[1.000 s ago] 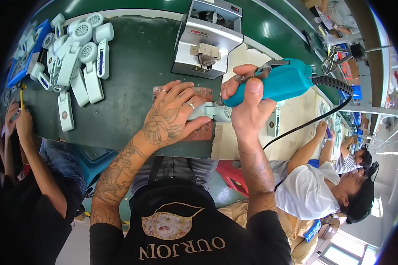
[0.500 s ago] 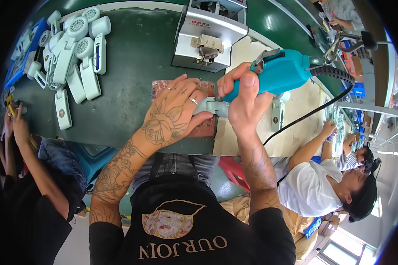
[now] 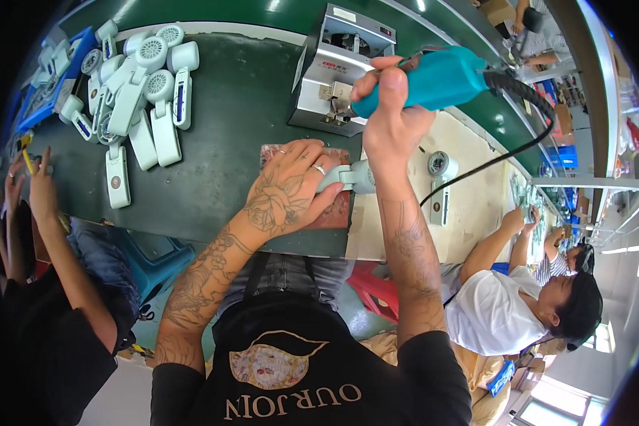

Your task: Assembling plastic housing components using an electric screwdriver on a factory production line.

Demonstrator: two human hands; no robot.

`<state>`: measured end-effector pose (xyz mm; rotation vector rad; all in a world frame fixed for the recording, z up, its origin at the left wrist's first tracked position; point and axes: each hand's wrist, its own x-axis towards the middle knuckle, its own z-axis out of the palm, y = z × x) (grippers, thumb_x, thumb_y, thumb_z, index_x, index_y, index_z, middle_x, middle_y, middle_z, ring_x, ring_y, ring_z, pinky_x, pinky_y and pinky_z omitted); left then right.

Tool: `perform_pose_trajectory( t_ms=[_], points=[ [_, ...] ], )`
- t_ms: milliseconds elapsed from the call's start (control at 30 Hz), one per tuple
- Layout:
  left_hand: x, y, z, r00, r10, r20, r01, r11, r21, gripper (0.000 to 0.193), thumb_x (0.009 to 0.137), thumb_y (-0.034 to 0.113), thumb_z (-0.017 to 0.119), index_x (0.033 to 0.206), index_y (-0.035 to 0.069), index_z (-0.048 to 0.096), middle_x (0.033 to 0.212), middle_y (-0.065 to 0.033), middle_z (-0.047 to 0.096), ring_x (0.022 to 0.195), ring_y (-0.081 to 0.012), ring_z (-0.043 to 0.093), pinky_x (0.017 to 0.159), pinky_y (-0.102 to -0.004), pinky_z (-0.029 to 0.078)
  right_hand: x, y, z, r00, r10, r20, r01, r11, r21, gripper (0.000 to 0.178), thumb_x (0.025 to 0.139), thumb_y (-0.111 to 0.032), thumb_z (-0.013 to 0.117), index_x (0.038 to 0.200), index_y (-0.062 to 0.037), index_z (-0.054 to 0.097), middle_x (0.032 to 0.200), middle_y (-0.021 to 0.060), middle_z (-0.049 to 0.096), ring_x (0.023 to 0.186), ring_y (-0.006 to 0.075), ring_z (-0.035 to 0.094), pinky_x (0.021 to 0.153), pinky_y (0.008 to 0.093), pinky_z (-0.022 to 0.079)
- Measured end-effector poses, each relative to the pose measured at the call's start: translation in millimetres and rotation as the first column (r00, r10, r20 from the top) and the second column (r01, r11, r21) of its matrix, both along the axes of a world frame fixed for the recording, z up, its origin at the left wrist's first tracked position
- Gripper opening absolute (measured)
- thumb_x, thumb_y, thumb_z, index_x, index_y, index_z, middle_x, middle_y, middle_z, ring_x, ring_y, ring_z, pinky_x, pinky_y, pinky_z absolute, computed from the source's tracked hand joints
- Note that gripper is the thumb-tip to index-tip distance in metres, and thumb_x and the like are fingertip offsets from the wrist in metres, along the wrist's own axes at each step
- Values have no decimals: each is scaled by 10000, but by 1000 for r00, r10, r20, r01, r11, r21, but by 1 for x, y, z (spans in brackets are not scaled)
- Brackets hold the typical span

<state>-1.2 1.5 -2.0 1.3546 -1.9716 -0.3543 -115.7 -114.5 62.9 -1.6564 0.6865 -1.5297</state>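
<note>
My left hand (image 3: 291,188) is closed over a pale green handheld fan (image 3: 362,177), holding it down on a worn red mat (image 3: 339,215). The fan's handle is mostly hidden under my palm, while its hinge and round head stick out to the right. My right hand (image 3: 396,117) grips a teal electric screwdriver (image 3: 451,77) that lies tilted in the fist. Its tip points at the small metal front plate of a silver box-shaped screw feeder (image 3: 312,94); whether a screw sits on the tip cannot be made out.
Several similar fans (image 3: 132,108) lie heaped at the left, beside a blue crate (image 3: 58,96). Another fan (image 3: 441,165) rests on cardboard (image 3: 397,234) at the right. A black cable (image 3: 508,176) loops from the screwdriver. Co-workers sit on both sides; one person's hand (image 3: 44,188) is at the left edge.
My right hand has lifted the screwdriver away from the fan, up and left to the screw feeder. My left hand still holds the fan on the mat. The whole view has shifted slightly.
</note>
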Motion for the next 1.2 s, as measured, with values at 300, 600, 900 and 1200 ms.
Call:
perform_pose_trajectory(
  t_ms=[300,600,900,1200],
  points=[
    [-3,-1,0,1000,-8,-4,8,999,-31,356,913,280,619,1168,31,611,1210,-202,574,1186,-373,538,1051,-478,418,3,-6,-9,998,37,47,-41,996,77,379,1019,-361,613,963,12,573,711,67,595,618,168,577,577,306,483],
    [-3,-5,-6,1000,-4,-11,4,1000,-13,324,910,260,622,1085,-12,629,1235,-225,582,1210,-389,539,1063,-480,413,-50,62,8,998,60,-1,-58,971,233,631,959,-548,626,1074,68,551,691,79,556,619,191,560,582,329,456],
    [-3,-2,-2,1000,2,-23,-1,1000,14,313,907,250,626,1083,-9,628,1237,-220,584,1195,-388,555,1057,-480,422,-62,69,-12,998,64,-2,-61,955,289,580,977,-499,625,1082,65,542,708,84,562,631,190,553,600,334,462],
    [-8,-1,-3,997,-22,-77,29,996,89,305,933,250,631,1136,23,624,1266,-198,589,1185,-390,594,1011,-477,472,-64,64,-27,994,102,49,-111,962,250,461,1001,-441,605,967,7,501,708,95,544,617,191,534,600,351,468]
  ],
)
